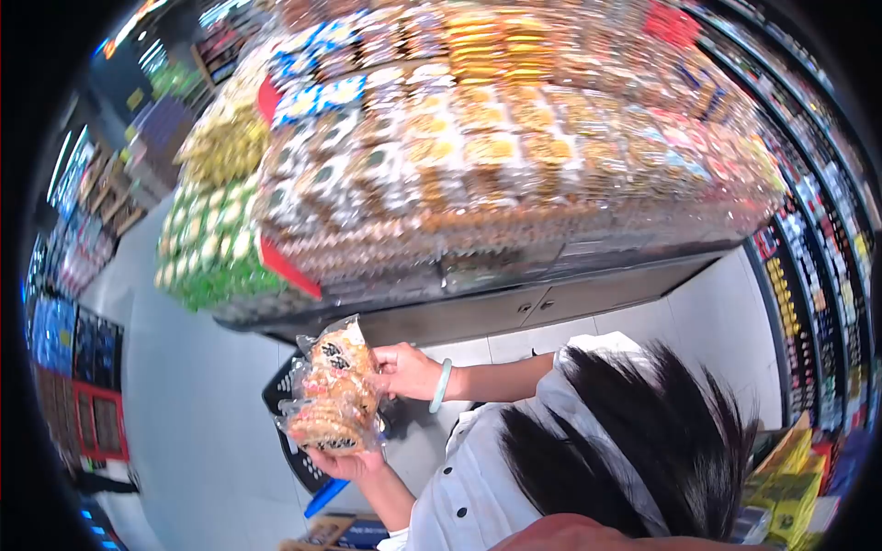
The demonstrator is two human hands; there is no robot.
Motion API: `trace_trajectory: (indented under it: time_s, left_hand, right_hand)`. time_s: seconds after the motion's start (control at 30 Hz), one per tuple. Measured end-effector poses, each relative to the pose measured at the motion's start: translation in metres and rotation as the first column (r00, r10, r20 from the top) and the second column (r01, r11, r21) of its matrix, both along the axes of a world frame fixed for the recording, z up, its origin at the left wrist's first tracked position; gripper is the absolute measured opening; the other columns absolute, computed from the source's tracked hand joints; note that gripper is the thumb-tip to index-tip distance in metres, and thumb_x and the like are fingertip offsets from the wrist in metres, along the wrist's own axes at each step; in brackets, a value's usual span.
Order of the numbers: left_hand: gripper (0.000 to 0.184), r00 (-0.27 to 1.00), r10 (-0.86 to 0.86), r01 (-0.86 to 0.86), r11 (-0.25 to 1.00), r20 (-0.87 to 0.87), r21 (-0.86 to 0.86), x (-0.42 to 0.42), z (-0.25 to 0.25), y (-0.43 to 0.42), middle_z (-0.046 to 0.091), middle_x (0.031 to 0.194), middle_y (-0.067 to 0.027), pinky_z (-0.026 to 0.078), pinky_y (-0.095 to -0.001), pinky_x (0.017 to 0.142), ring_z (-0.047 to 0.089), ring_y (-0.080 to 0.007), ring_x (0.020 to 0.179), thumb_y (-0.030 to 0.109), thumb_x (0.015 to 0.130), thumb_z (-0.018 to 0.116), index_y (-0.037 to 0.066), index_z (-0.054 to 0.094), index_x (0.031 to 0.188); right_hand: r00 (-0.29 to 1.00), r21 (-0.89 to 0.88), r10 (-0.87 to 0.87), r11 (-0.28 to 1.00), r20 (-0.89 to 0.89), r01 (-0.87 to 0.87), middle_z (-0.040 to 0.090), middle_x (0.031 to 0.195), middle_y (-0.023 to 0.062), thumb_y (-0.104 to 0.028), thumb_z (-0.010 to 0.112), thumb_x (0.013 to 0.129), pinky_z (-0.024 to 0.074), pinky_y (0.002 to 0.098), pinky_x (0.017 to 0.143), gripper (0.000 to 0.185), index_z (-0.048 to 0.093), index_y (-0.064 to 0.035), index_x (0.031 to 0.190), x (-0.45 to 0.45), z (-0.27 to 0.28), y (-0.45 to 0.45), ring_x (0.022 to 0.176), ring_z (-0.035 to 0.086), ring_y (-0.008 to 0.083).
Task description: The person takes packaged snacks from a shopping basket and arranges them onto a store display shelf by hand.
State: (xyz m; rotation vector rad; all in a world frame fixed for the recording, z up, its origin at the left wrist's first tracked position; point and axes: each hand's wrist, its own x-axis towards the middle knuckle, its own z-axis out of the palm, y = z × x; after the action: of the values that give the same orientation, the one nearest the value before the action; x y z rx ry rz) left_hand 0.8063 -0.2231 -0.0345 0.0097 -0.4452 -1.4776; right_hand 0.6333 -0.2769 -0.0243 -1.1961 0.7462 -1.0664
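Note:
Clear-wrapped packs of round, golden-brown snacks (329,424) with dark printing are held between my two hands over a black basket (276,393). My left hand (347,462) grips their lower end from below. On the right side of the packs, my right hand (409,371), with a pale green bangle (441,386) at the wrist, pinches the wrapping near the upper part. Whether the packs are joined cannot be made out. A blue handle (325,498) sticks out below the basket.
A large display of wrapped snacks (496,147) stands ahead on a base with cabinet doors (588,298). Shelves (808,275) line the right side, and a red crate (99,421) is at far left. Yellow packages (785,473) are at lower right.

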Motion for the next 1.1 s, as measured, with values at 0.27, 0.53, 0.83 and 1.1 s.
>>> trace_trajectory:
  time_s: [0.27, 0.53, 0.83, 1.1]
  left_hand:
    - [0.061, 0.961, -0.273, 0.275, 0.959, 0.027, -0.072, -0.105, 0.032, -0.033, 0.036, 0.149, -0.0089, 0.033, -0.058, 0.106, 0.035, -0.033, 0.135, 0.048, 0.091, 0.052, 0.019, 0.039, 0.144]
    - [0.063, 0.827, -0.543, 0.558, 0.825, 0.149, -0.092, -0.247, 0.086, -0.049, 0.036, 0.148, -0.0126, 0.038, -0.0639, 0.102, 0.038, -0.0376, 0.133, 0.04, 0.09, 0.052, 0.02, 0.033, 0.146]
    - [0.064, 0.68, -0.712, 0.723, 0.691, 0.176, 0.006, -0.368, 0.108, -0.043, 0.053, 0.131, -0.0212, 0.048, -0.052, 0.097, 0.056, -0.0346, 0.116, 0.034, 0.083, 0.064, 0.003, 0.043, 0.136]
    - [0.063, 0.711, -0.689, 0.671, 0.725, 0.143, 0.159, -0.414, 0.132, -0.034, 0.06, 0.119, -0.0241, 0.052, -0.048, 0.092, 0.063, -0.0343, 0.106, 0.03, 0.08, 0.064, -0.005, 0.047, 0.13]
  right_hand:
    - [0.907, -0.36, -0.084, 0.93, -0.412, -0.078, 0.065, 0.086, 0.0109, -0.026, 0.069, 0.086, 0.0529, 0.0297, 0.067, 0.032, 0.064, -0.0006, 0.104, -0.179, 0.101, 0.019, 0.074, 0.064, 0.0148]
    - [0.469, -0.802, -0.676, 0.582, -0.569, -0.134, 0.053, 0.125, 0.0154, -0.035, 0.08, 0.07, 0.0441, 0.04, 0.096, 0.071, 0.05, -0.0012, 0.125, -0.387, 0.185, 0.045, 0.116, 0.051, 0.0342]
    - [0.483, -0.635, -0.414, 0.56, -0.771, -0.532, 0.042, 0.136, 0.0219, -0.037, 0.082, 0.064, 0.0322, 0.0447, 0.107, 0.09, 0.04, 0.0017, 0.134, -0.479, 0.217, 0.056, 0.129, 0.039, 0.0373]
    - [0.352, -0.498, -0.355, 0.563, -0.866, -0.659, 0.043, 0.132, 0.0226, -0.047, 0.085, 0.055, 0.0315, 0.0456, 0.106, 0.107, 0.037, 0.0044, 0.136, -0.51, 0.21, 0.061, 0.125, 0.041, 0.038]
